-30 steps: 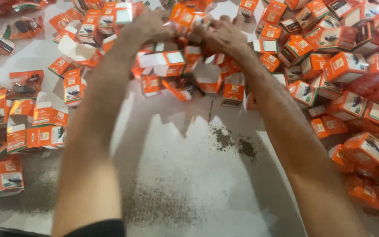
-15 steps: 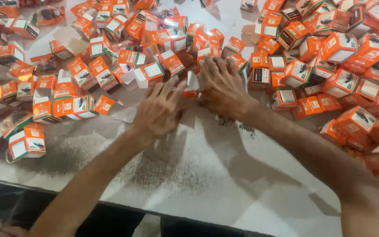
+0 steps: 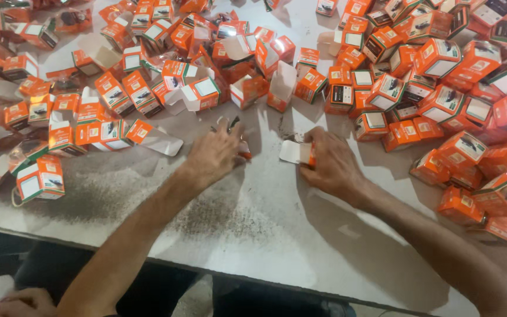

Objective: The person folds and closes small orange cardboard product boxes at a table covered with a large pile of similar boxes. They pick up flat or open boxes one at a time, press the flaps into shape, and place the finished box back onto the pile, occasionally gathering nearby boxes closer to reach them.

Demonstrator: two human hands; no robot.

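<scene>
My right hand [image 3: 331, 165] grips a small orange box [image 3: 300, 153], white flap open, mid-table [image 3: 277, 235], well inside the near edge. My left hand [image 3: 218, 154] pinches a small dark part [image 3: 234, 123]. I judge steadying the box and feeding squarely matters.

Right hand [image 3: 330, 167] holds small carton [image 3: 297, 152].
</scene>
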